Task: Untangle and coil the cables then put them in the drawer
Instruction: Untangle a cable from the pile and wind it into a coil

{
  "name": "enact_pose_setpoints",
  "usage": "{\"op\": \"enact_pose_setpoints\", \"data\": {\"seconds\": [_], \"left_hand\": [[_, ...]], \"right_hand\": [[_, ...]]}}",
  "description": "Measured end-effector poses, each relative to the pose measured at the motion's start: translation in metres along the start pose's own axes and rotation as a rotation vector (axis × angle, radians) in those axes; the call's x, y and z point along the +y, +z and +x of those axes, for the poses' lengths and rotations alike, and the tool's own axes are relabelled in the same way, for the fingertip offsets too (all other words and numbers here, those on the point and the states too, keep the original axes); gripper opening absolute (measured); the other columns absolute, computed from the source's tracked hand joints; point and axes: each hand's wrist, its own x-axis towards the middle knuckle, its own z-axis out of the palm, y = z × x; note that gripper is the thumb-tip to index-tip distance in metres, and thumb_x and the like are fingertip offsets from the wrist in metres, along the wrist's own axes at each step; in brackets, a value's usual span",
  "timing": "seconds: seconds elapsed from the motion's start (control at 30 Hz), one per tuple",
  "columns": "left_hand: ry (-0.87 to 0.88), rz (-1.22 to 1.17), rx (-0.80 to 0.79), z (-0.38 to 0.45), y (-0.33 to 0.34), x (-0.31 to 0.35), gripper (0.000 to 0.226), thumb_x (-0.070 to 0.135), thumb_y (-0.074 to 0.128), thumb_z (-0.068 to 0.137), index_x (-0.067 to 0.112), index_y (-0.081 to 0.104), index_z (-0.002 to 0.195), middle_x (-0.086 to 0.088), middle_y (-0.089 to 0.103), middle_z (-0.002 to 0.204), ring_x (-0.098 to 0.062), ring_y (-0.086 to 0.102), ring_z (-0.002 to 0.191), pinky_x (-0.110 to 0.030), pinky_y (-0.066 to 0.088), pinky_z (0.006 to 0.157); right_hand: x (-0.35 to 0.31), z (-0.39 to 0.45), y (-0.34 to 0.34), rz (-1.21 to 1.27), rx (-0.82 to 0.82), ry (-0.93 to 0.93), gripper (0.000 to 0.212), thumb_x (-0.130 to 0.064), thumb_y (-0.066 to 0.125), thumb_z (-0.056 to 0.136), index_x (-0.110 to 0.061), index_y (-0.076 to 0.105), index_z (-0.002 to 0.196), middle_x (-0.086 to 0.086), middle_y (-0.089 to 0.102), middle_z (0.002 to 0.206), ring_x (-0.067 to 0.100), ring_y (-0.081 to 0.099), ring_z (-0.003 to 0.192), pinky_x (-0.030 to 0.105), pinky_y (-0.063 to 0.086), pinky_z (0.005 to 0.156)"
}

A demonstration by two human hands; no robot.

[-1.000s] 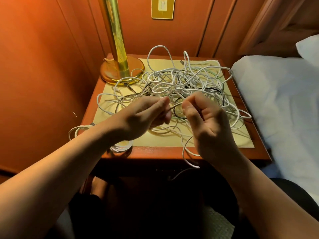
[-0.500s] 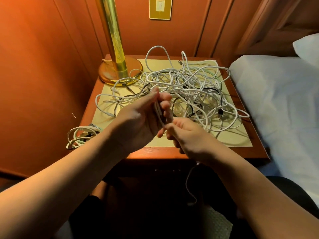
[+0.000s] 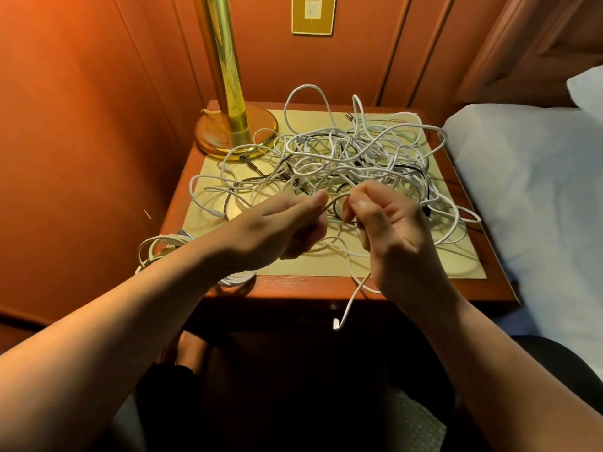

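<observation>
Left hand (image 3: 287, 223): fingers curled, it pinches a white cable (image 3: 354, 290) over the front part of the desk (image 3: 293, 288).
Right hand (image 3: 388, 230): closed around the same cable, just beside the left hand.
Cable end: it hangs down below the right hand, past the desk front edge.
Tangle of cables (image 3: 352, 158): it lies on the desk behind both hands.
Coiled cables (image 3: 160, 247): at the left edge of the desk.
Lamp (image 3: 228, 93): on the back left corner.

I get one head-worn wide view, looking forward and down, close over the nightstand (image 3: 326, 288) at frame centre.
</observation>
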Motion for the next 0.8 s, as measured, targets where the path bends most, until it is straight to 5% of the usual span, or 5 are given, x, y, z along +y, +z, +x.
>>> {"op": "enact_pose_setpoints", "data": {"seconds": [0.1, 0.23, 0.47, 0.67, 0.8], "left_hand": [[-0.003, -0.347, -0.147, 0.001, 0.007, 0.005, 0.053, 0.032, 0.03, 0.108, 0.019, 0.054, 0.063, 0.003, 0.036, 0.056, -0.015, 0.027, 0.05, -0.026, 0.022, 0.048], [-0.016, -0.742, -0.285, 0.002, 0.012, 0.01, 0.048, 0.031, 0.027, 0.108, 0.018, 0.047, 0.067, 0.007, 0.029, 0.055, -0.009, 0.024, 0.048, -0.026, 0.017, 0.045], [0.033, -0.996, 0.256, 0.003, 0.021, 0.013, 0.048, 0.034, 0.033, 0.11, 0.012, 0.061, 0.078, 0.002, 0.057, 0.062, -0.01, 0.054, 0.056, -0.023, 0.051, 0.057], [0.232, -0.303, 0.414, 0.005, 0.013, -0.001, 0.043, 0.02, 0.033, 0.111, -0.006, 0.066, 0.1, -0.014, 0.076, 0.089, -0.026, 0.074, 0.086, -0.034, 0.059, 0.078], [0.293, 0.363, 0.425, 0.002, 0.002, -0.009, 0.038, 0.025, 0.042, 0.109, 0.001, 0.067, 0.093, -0.006, 0.069, 0.082, -0.013, 0.071, 0.076, -0.029, 0.058, 0.071]], "right_hand": [[0.004, 0.004, -0.001, 0.011, 0.065, 0.013, 0.027, -0.025, 0.043, 0.11, -0.012, 0.062, 0.095, 0.005, 0.04, 0.059, 0.023, 0.035, 0.049, 0.038, 0.029, 0.046], [0.006, 0.006, 0.008, 0.168, -0.006, 0.138, 0.029, -0.022, 0.042, 0.112, -0.011, 0.065, 0.098, -0.015, 0.047, 0.055, 0.002, 0.041, 0.048, 0.014, 0.032, 0.047], [0.015, 0.001, 0.023, 0.065, -0.31, 0.378, 0.054, -0.032, 0.041, 0.112, -0.03, 0.074, 0.07, -0.009, 0.042, 0.059, 0.002, 0.037, 0.044, 0.012, 0.029, 0.042], [0.001, -0.002, 0.016, -0.162, -0.279, 0.247, 0.041, -0.041, 0.047, 0.094, -0.022, 0.075, 0.071, 0.007, 0.04, 0.06, 0.019, 0.041, 0.056, 0.042, 0.035, 0.059], [-0.007, -0.004, 0.006, -0.202, -0.204, 0.106, 0.041, -0.035, 0.053, 0.094, -0.019, 0.063, 0.058, -0.003, 0.046, 0.048, 0.013, 0.046, 0.052, 0.039, 0.039, 0.06]]}}
